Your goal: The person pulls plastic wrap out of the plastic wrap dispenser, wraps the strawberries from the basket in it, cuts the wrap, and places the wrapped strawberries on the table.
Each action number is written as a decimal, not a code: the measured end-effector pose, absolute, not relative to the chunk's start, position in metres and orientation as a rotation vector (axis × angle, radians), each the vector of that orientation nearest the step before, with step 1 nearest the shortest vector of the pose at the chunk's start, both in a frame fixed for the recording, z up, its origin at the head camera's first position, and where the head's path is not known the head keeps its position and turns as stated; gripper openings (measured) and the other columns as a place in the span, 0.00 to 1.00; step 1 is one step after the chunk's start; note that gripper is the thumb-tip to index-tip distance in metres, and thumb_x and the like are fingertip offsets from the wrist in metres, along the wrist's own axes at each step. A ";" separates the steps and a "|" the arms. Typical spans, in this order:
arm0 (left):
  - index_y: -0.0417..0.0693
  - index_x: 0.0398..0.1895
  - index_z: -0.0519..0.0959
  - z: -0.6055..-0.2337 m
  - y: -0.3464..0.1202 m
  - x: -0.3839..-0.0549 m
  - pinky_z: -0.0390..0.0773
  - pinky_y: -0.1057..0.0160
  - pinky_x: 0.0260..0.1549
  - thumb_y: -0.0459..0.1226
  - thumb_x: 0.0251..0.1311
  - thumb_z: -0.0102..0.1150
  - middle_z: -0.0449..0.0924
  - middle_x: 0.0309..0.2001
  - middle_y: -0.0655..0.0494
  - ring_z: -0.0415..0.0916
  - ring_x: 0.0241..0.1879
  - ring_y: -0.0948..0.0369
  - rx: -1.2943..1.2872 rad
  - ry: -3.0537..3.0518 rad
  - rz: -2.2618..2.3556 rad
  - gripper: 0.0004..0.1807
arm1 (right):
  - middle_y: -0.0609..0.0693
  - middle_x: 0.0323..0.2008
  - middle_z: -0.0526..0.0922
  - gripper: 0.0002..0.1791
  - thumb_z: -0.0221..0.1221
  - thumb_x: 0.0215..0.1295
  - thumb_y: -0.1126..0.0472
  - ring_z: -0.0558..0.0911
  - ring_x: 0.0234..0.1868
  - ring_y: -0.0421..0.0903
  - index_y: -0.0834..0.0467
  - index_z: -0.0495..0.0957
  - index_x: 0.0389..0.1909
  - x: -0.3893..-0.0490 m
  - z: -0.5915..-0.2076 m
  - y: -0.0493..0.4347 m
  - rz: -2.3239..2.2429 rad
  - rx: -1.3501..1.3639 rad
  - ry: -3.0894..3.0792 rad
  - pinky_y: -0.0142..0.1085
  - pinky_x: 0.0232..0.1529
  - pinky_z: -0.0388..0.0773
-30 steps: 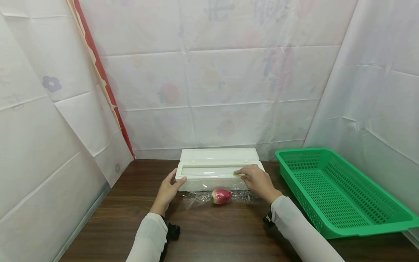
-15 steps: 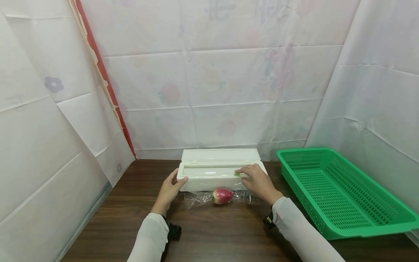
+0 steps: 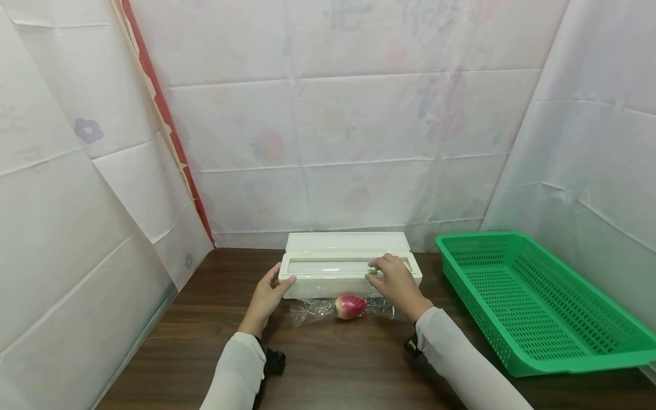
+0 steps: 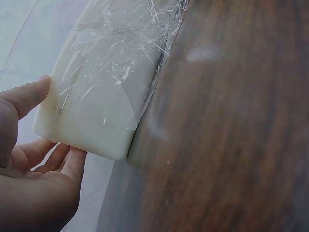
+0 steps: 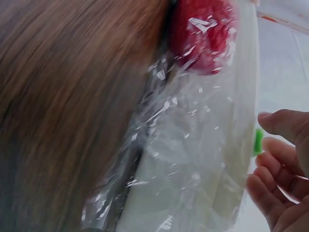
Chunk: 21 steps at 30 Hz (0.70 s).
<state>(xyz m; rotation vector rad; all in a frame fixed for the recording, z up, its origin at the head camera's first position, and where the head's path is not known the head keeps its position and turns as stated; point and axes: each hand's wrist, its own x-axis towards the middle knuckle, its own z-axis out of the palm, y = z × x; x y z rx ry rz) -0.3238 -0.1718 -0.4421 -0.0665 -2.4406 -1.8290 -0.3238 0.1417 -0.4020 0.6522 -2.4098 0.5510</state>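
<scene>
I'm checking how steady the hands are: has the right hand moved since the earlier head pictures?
Yes: the right hand has moved slightly left, away from the green basket.

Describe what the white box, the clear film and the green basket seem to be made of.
White box: probably rigid plastic with a slight sheen, judging by its smooth faces and rounded corners.
Clear film: likely thin, glossy plastic; it is see-through and crinkled, with sharp highlights.
Green basket: apparently moulded plastic, satin-looking, with even colour and regular perforations.

The box (image 3: 320, 286) is white, the fruit (image 3: 351, 307) pinkish-red, the basket (image 3: 528, 310) green.
</scene>
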 end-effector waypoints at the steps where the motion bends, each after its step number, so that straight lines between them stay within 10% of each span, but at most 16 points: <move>1: 0.52 0.72 0.52 -0.442 -0.172 -0.324 0.63 0.42 0.60 0.56 0.55 0.59 0.53 0.70 0.43 0.56 0.64 0.48 -0.066 -2.441 -1.830 0.45 | 0.50 0.31 0.80 0.12 0.66 0.54 0.57 0.74 0.34 0.44 0.58 0.82 0.38 -0.324 -0.403 0.142 0.540 0.645 -2.414 0.42 0.35 0.77; 21: 0.51 0.72 0.52 -0.442 -0.171 -0.324 0.62 0.43 0.61 0.53 0.57 0.59 0.54 0.70 0.44 0.56 0.65 0.50 -0.078 -2.411 -1.850 0.43 | 0.45 0.34 0.83 0.10 0.68 0.51 0.54 0.77 0.35 0.40 0.52 0.83 0.34 -0.328 -0.409 0.141 0.536 0.602 -2.433 0.40 0.35 0.80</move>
